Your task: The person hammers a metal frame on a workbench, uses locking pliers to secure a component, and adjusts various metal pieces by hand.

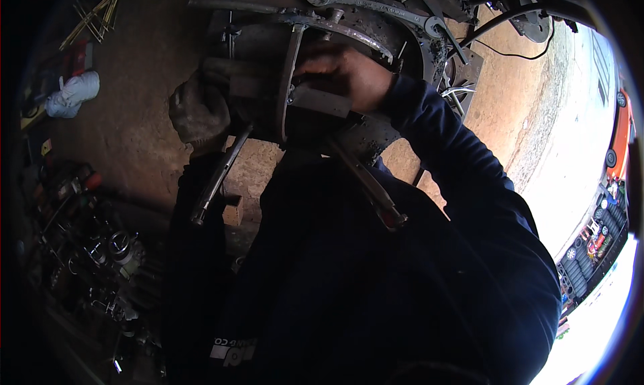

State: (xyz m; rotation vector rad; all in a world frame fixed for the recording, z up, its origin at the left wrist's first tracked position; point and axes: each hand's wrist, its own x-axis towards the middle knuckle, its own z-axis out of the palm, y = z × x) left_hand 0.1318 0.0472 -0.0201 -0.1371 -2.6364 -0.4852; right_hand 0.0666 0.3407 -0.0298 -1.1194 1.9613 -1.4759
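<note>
My left hand (200, 110), in a worn grey glove, is closed at the left end of a dark metal bar (231, 68). My right hand (355, 76) is bare. Its fingers are bent behind an upright curved steel strip (292, 69), and shadow hides what they hold. Below them a short flat metal piece (322, 100) meets the strip. A long curved bar (335, 28) arches over both hands. Toward my body, two slim metal bars, one on the left (221, 177) and one on the right (369, 183), stick out from the work.
A combination wrench (376, 6) lies at the far side, near a hammer-like tool (429, 6). White cloth (74, 93) and thin rods (94, 16) are at far left. Cluttered metal parts (114, 251) fill the lower left. An orange car (620, 143) stands outside at right.
</note>
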